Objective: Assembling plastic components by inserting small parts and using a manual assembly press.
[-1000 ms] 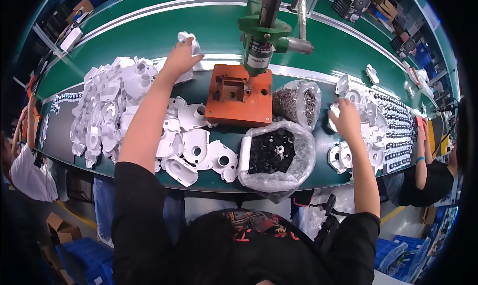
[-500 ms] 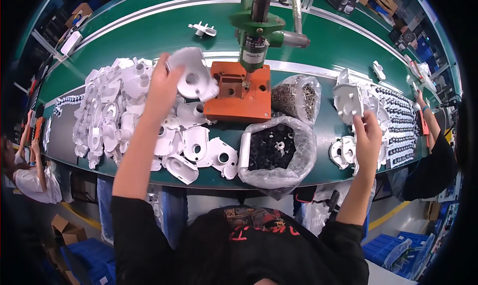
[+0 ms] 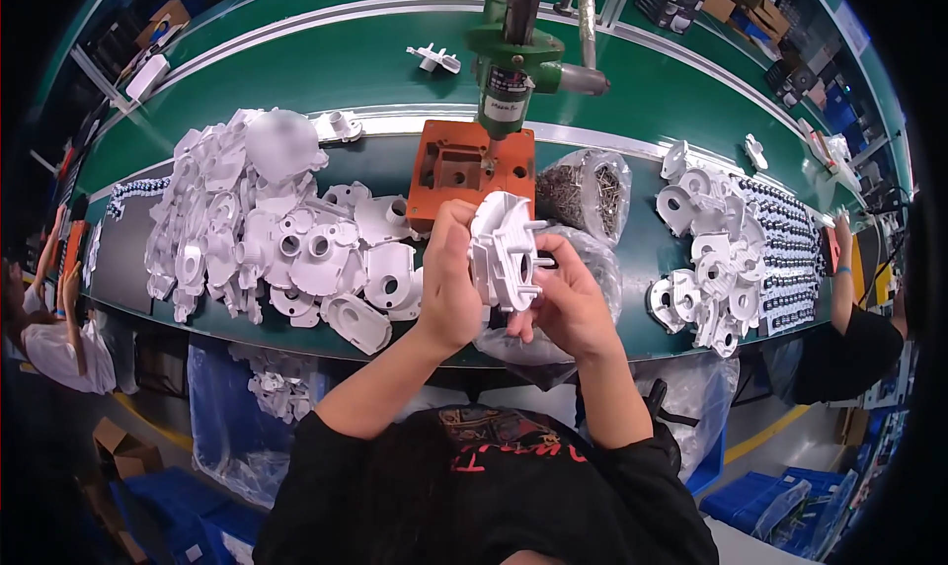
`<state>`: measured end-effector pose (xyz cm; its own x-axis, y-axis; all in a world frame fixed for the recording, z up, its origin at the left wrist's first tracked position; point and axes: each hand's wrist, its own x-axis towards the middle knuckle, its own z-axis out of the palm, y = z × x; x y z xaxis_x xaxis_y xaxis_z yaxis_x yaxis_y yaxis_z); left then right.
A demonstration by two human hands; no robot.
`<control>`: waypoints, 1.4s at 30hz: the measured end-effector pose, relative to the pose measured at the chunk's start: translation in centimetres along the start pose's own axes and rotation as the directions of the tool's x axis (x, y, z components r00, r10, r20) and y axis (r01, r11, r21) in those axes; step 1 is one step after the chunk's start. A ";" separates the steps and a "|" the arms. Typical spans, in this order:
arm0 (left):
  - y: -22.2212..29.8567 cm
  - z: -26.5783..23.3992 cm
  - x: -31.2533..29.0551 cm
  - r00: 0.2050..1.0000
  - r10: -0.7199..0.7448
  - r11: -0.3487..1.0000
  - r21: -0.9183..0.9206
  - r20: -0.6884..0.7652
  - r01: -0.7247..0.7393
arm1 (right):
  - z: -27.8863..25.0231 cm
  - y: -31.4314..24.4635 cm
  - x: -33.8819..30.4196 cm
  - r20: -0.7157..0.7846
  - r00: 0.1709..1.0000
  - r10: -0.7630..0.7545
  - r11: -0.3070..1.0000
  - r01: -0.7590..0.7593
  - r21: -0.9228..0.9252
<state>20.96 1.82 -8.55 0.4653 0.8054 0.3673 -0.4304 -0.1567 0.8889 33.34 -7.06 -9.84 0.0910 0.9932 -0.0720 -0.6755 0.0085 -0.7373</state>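
Note:
In front of my chest, a white plastic housing part point(image 3: 507, 254) with several thin posts is held between both hands. My left hand point(image 3: 452, 274) is closed around its left side, thumb up along the edge. My right hand point(image 3: 573, 296) has its fingers bent in at the posts on the other side; whether a small piece is also pinched there I cannot make out. Just behind the hands sits an orange fixture block point(image 3: 427, 185) under a green press head point(image 3: 506, 96). A blurred white part point(image 3: 283, 146) shows over the top of the left pile.
A heap of white parts point(image 3: 232, 234) covers the left of the bench; a smaller pile point(image 3: 713, 259) lies right, beside rows of small dark-and-white pieces point(image 3: 785, 239). A bag of metal pins point(image 3: 597, 192) stands behind a partly hidden clear bag point(image 3: 597, 279). Co-workers sit at both sides.
Both hands have come together at the centre: my left from the upper left, my right from the right pile. The part my left hand carried seems released toward the left pile.

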 end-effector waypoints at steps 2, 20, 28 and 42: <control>-0.2 0.2 0.0 0.996 -0.083 0.997 -0.013 -0.027 0.082 | -0.3 0.1 -0.1 0.018 0.998 0.052 0.997 -0.051 -0.051; -1.3 0.0 -0.6 0.913 -0.391 0.846 -0.344 0.120 0.407 | -0.5 0.6 -0.3 -0.021 0.999 0.031 0.945 -0.036 -0.324; 0.9 -0.2 -0.7 0.932 -0.321 0.946 0.098 0.167 0.308 | -2.2 0.5 -0.1 0.082 0.983 0.163 0.981 -0.153 -0.121; -1.9 -1.8 0.2 0.788 0.261 0.805 0.324 0.558 -0.496 | -2.5 3.7 -0.2 0.494 0.859 0.132 0.888 -0.324 0.326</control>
<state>20.50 3.28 -10.70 0.6861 0.2742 0.6738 -0.3268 -0.7113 0.6223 32.61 -7.50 -14.25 -0.3724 0.9119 0.1727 -0.8680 -0.2763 -0.4125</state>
